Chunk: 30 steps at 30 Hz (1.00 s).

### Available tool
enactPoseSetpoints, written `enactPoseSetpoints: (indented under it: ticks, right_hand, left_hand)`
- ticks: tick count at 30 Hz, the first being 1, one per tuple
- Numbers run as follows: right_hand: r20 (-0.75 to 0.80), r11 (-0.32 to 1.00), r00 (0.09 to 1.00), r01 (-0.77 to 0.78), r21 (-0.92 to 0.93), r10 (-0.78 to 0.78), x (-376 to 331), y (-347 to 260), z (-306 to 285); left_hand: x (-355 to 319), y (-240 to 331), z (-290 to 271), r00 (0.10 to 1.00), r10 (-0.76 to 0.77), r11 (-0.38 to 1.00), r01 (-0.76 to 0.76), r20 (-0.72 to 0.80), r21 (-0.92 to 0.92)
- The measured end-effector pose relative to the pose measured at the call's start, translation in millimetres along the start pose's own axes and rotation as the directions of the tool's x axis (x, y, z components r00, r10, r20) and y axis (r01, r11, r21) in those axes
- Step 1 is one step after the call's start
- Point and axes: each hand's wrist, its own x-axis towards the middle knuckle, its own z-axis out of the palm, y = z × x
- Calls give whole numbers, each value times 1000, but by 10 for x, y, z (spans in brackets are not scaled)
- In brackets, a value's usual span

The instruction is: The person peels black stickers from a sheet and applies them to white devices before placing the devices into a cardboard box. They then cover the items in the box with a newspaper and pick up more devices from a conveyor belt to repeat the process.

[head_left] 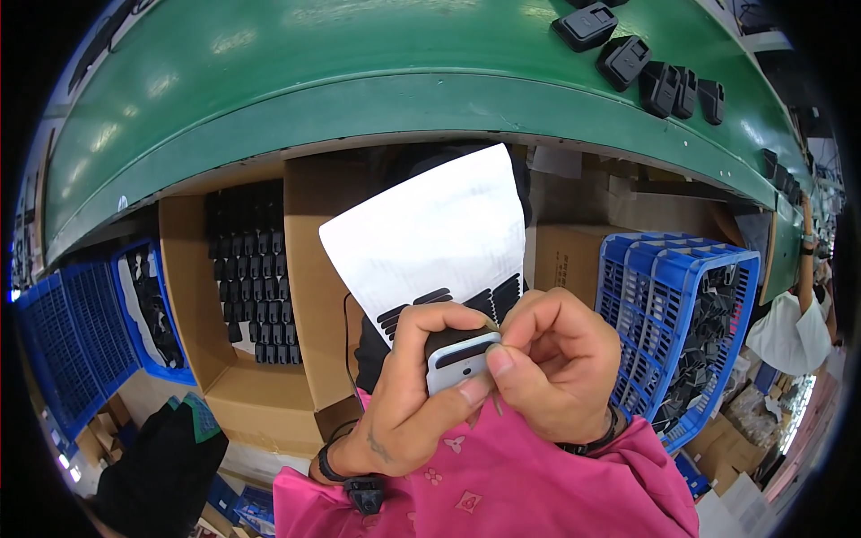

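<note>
My left hand (pixel 414 394) is wrapped round a small rounded block with a light grey face (pixel 446 377) and dark sides. A narrow black strip (pixel 459 356) lies along that face, above a small dark hole. My right hand (pixel 560 363) is closed, its thumb and forefinger pinched at the block's right end; whatever lies between them is hidden. Just beyond both hands, a white sheet (pixel 430 224) rests over my lap, with several black strips (pixel 417 305) at its near edge.
Past the sheet runs a green workbench (pixel 359 108), with several black chargers (pixel 623 61) at its right. An open cardboard box (pixel 256 412) at left holds rows of black pieces. Blue crates (pixel 659 278) stand on either side. A co-worker's arm (pixel 807 242) shows at far right.
</note>
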Motion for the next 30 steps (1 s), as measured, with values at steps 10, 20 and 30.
enactPoseSetpoints:
  ticks: [10,20,30]
  right_hand:
    - [-10,973,994,-101,209,105,13,30,-55]
    - [-45,971,992,105,-213,-117,-56,162,-100]
    - [-41,867,959,235,-440,-281,71,194,73]
  left_hand:
    - [6,-89,-102,992,-117,920,129,54,-369]
    - [46,-58,-41,985,-172,910,171,33,-378]
    - [128,-217,82,956,231,963,-197,-181,185]
